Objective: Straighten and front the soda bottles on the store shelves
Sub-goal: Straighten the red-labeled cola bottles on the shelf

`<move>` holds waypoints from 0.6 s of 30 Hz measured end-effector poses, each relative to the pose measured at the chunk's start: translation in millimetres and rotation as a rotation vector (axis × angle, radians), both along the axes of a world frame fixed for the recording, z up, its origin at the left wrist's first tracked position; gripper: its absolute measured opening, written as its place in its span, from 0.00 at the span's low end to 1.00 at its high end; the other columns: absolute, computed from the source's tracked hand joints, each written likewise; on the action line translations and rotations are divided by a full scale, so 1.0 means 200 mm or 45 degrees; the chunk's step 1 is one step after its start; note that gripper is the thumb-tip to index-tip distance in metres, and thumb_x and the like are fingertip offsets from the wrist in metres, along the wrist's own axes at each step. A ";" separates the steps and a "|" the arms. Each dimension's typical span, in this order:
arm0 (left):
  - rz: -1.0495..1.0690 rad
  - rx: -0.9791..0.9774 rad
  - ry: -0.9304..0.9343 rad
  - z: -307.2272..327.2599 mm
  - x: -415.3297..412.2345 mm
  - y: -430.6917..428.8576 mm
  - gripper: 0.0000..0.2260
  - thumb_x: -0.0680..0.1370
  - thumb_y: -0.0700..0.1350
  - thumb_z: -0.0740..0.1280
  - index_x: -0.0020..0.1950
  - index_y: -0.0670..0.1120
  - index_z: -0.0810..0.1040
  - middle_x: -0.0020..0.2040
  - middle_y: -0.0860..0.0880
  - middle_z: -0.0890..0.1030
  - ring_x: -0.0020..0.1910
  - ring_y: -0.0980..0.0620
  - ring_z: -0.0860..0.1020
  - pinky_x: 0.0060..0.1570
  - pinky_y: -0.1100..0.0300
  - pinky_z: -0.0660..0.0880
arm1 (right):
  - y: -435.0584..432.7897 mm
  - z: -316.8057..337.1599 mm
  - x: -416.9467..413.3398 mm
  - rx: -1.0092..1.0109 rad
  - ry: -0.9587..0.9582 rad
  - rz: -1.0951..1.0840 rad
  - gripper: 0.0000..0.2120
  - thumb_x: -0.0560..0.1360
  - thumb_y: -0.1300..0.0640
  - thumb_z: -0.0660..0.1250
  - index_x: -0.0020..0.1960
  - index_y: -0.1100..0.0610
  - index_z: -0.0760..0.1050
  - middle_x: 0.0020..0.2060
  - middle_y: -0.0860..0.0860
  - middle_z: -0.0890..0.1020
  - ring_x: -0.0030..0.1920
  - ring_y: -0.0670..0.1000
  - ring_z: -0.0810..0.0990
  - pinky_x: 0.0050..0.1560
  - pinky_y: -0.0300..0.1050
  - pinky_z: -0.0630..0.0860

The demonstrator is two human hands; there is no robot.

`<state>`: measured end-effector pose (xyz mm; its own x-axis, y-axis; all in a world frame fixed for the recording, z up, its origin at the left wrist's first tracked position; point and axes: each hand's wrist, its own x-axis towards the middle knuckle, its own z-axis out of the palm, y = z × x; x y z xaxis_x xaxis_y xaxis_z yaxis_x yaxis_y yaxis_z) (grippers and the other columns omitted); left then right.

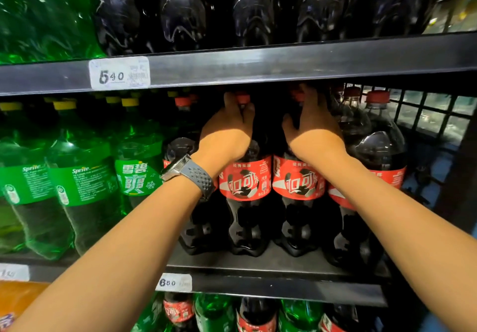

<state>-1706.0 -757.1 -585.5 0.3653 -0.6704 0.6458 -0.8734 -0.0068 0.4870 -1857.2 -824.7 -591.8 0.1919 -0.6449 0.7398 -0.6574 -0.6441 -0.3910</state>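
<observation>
Two bare forearms are stretched in from the bottom of the frame, with a wristwatch strapped on the left one. Up at centre frame the left hand is wrapped round the neck of the left cola bottle, just under its red cap. The right hand is closed round the neck of the right cola bottle, with the fingers curled up toward the cap and the thumb spread out to the left. Both bottles are held upright, side by side, on the middle shelf, directly beneath the hands.

Progress is judged as partial. The red labels of the two gripped bottles are turned squarely forward, so that pair looks nearly done. A bare strip of shelf is left in front of them, though, so pulling forward may yet be needed. At right of frame the end cola bottle is seen with its label swung off to the side. At left, two Sprite bottles are shown with small print outward, while a third beside them is faced properly. On the bottom shelf, mixed red-labelled and green bottles can be made out only in part, and their order cannot be judged.
</observation>
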 end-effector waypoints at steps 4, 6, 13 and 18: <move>-0.020 0.000 0.003 0.00 0.00 0.01 0.13 0.82 0.57 0.52 0.53 0.47 0.61 0.32 0.47 0.72 0.30 0.45 0.73 0.27 0.56 0.60 | -0.01 0.01 0.00 0.006 0.045 0.010 0.29 0.77 0.51 0.61 0.75 0.54 0.53 0.68 0.59 0.66 0.51 0.64 0.78 0.40 0.47 0.67; -0.014 0.009 -0.001 0.00 0.00 0.01 0.14 0.82 0.57 0.52 0.55 0.46 0.62 0.33 0.47 0.72 0.31 0.43 0.74 0.29 0.56 0.62 | -0.02 0.02 0.00 0.011 0.040 0.005 0.25 0.80 0.52 0.56 0.74 0.54 0.54 0.66 0.60 0.68 0.50 0.65 0.77 0.40 0.47 0.66; 0.015 0.069 0.058 0.01 -0.03 0.02 0.22 0.81 0.57 0.54 0.68 0.42 0.61 0.52 0.37 0.77 0.46 0.34 0.78 0.42 0.45 0.75 | 0.04 0.08 -0.03 0.186 0.065 0.045 0.24 0.82 0.49 0.51 0.76 0.52 0.52 0.60 0.62 0.74 0.48 0.61 0.76 0.41 0.47 0.66; 0.231 -0.201 -0.533 0.03 -0.12 0.08 0.28 0.79 0.56 0.59 0.73 0.40 0.63 0.70 0.37 0.67 0.68 0.36 0.66 0.65 0.44 0.65 | 0.19 0.12 -0.27 -0.488 0.446 -0.205 0.17 0.77 0.50 0.59 0.60 0.59 0.73 0.44 0.58 0.76 0.42 0.61 0.74 0.40 0.50 0.69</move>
